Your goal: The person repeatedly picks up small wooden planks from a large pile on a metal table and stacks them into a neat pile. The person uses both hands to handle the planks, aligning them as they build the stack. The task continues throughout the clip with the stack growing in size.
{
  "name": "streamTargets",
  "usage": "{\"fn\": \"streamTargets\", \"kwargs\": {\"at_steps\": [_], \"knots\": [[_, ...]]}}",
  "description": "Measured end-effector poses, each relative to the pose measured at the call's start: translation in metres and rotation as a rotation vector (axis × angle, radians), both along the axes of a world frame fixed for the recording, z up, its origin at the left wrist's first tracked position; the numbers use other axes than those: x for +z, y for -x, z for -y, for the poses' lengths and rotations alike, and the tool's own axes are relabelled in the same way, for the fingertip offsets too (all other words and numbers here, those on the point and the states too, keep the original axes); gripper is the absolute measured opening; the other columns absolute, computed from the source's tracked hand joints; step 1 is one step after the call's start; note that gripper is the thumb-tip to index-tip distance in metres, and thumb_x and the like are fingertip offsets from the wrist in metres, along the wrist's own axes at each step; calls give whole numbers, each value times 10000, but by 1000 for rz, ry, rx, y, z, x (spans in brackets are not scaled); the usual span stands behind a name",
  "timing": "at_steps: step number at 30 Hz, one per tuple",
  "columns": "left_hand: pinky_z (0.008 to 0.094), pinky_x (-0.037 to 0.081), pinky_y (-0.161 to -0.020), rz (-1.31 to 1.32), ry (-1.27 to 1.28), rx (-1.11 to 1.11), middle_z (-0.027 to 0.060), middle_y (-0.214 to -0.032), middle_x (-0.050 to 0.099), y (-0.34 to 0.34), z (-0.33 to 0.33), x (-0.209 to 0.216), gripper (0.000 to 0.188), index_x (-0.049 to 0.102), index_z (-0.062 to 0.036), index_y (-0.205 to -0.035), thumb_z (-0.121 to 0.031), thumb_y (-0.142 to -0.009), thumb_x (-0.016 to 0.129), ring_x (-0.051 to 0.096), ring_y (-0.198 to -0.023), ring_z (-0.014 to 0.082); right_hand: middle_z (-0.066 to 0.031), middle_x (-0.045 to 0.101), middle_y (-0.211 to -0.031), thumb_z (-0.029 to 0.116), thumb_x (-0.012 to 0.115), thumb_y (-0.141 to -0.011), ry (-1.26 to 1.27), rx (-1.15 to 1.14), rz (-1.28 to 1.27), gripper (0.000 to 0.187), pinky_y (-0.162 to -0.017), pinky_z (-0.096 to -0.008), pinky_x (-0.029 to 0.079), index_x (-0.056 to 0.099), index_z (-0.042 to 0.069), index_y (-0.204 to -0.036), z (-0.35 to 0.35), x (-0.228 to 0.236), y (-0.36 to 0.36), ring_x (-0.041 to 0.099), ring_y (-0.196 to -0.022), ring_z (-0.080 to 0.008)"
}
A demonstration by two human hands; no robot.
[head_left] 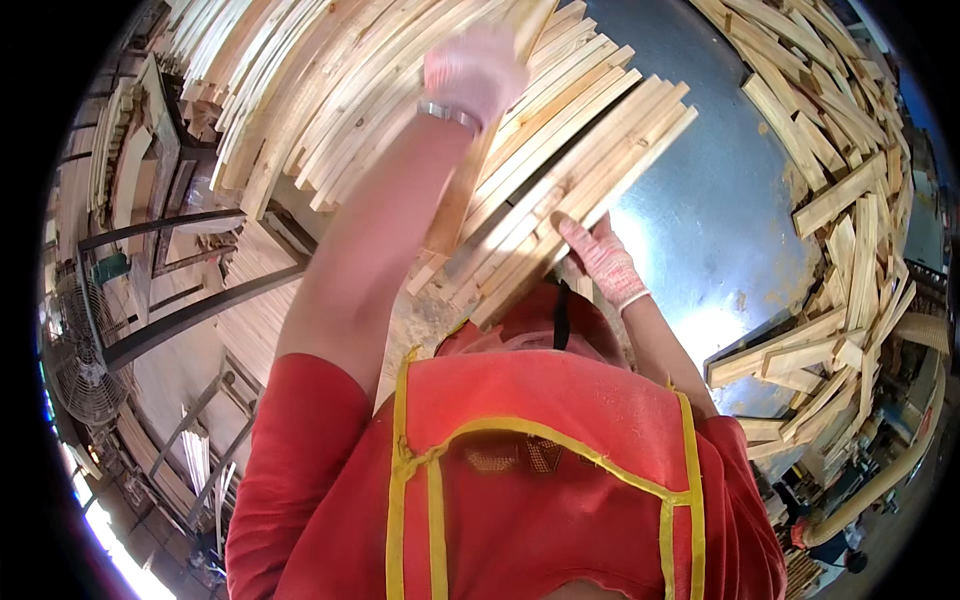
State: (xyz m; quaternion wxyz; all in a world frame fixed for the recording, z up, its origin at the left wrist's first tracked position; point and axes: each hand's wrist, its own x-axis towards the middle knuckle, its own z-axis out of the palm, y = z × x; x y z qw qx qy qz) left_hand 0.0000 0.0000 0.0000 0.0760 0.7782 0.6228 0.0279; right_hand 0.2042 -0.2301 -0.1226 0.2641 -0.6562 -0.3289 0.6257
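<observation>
My left hand (480,78), in a pale pinkish glove, reaches out to the far side and is smeared by motion. It is over or against a long yellowish wooden board (462,205); whether its fingers grip the board is hidden. My right hand (604,262), in a similar glove, closes on the near end of a wooden plank (610,175), thumb on top and the other fingers mostly out of sight. This plank lies against a few others in a slanting bundle. Beyond it, to the left, lies a row of similar planks (555,105).
More long boards (340,100) lie side by side at the far left. A shiny metal tabletop (690,180) spreads to the right, bordered by a heap of loose wood pieces (850,230). Dark metal bars (200,315) and a fan (82,345) stand at the left.
</observation>
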Motion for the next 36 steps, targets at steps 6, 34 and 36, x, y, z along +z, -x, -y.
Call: {"fn": "streamTargets", "kwargs": {"at_steps": [6, 34, 36], "knots": [[459, 540, -1086, -232, 350, 145, 167, -1552, 502, 62, 134, 16, 958, 171, -246, -1701, -474, -952, 724, 584, -1363, 349, -69, 643, -918, 342, 817, -924, -35, -172, -168, 711, -607, -310, 526, 483, 22, -1463, 10, 34, 30, 593, -705, -144], [348, 476, -1114, 1212, 708, 154, 169, -1437, 602, 209, 152, -11, 1042, 266, -9, -1663, -5, -774, 809, 597, -1272, 254, -72, 739, -1105, 117, 725, -815, -1113, 661, 1125, 209, -1048, -428, 492, 780, 173, -1009, -176, 119, 138, 639, -1212, -315], [347, 447, -1139, 1320, 743, 125, 149, -1488, 564, 201, 154, -18, 1064, 263, -50, -1678, 15, -755, 787, 558, -1315, 234, -103, 730, -1229, 133, 747, -824, -1217, 516, 1196, 358, -1071, -428, 490, 766, 155, -1181, -166, 97, 147, 613, -1273, -342]]}}
